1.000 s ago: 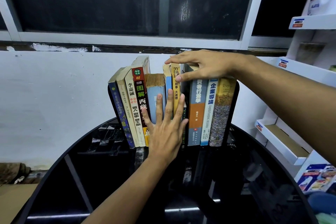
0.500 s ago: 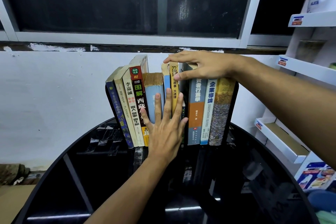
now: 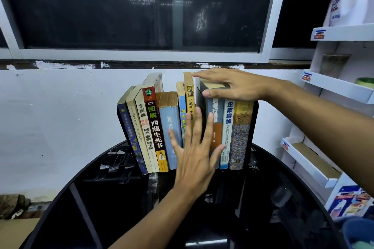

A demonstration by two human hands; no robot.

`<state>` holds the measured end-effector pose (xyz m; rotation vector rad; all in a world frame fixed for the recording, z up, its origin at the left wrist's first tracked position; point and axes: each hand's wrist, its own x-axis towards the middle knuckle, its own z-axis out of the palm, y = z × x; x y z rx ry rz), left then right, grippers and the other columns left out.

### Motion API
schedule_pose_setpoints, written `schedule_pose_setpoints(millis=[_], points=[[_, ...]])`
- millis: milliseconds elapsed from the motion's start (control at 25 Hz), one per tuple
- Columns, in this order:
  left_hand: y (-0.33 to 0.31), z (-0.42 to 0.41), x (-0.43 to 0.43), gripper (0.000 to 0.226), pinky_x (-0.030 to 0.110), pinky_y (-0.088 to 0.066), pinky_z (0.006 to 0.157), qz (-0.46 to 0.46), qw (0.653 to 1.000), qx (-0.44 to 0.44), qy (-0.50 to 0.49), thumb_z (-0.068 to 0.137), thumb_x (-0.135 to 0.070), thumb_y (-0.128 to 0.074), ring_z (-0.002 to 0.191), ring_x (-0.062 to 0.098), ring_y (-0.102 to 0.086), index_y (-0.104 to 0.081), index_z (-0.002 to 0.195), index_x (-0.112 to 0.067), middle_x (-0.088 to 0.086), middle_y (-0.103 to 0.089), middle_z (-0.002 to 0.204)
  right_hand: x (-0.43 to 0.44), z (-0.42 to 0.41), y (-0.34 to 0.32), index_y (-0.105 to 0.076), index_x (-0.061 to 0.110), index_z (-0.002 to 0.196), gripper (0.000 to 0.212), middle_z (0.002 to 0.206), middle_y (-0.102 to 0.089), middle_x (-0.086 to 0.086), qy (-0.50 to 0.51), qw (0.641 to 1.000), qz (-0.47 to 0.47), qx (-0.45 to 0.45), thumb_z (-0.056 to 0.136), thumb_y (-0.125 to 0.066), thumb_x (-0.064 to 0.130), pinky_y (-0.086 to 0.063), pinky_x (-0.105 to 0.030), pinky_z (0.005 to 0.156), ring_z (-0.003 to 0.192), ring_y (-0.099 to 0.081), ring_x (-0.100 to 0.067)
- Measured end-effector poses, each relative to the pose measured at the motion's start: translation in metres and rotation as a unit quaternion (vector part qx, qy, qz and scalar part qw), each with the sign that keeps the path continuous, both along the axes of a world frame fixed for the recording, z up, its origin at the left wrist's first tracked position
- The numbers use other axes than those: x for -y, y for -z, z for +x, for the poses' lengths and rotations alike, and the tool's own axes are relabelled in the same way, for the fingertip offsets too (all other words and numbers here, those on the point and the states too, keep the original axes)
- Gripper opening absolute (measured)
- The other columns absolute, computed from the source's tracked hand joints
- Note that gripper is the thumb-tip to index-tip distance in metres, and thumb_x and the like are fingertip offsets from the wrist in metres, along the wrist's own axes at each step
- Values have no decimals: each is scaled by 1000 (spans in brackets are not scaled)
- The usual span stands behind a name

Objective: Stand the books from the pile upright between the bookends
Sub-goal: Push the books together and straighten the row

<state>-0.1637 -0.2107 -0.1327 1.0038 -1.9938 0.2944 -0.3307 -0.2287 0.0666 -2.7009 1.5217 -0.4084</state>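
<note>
my left hand (image 3: 194, 159) flat on spines (image 3: 172, 125) by the yellow book (image 3: 189, 95), right hand (image 3: 232, 86) flat across tops beside it; if i let go, leaning books (image 3: 141, 127) may slump.

Round black table (image 3: 113, 208), glossy top, reflections all over it. I note a row of books (image 3: 153, 127) standing at its far edge. A black bookend (image 3: 255, 131) sits flush against the row's right end.

a dark window (image 3: 121, 6) sits above a white wall (image 3: 50, 117), with white shelves (image 3: 340, 89) right of the black round table (image 3: 101, 218).
</note>
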Motion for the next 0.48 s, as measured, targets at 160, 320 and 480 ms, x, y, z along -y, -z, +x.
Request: schedule_pose_setpoints(millis=[160,320,480], points=[[4,-8,21,77,75,1,115,-8,998,38,-57,101,-58,-29,156,24,14,5,162,-25,3,8,171,-5,-22,7,-28,46,155,68,161,-29,16,25,1000,9,-11,92,-45,69,-26,-35,119,143,-30,-2],[9,-12,28,80,76,-1,115,-34,995,50,-78,99,-64,-27,155,25,15,3,162,-25,3,1,171,-4,-29,11,-29,51,152,64,160,-32,16,21,1000,13,8,93,-47,67,-34,-37,115,140,-36,-6],[9,-12,28,82,74,0,116,-52,994,49,-88,99,-66,-27,155,25,16,5,162,-24,1,-2,171,-2,-29,16,-31,48,152,61,157,-35,14,17,1000,0,26,95,-50,61,-39,-37,113,137,-41,-7]])
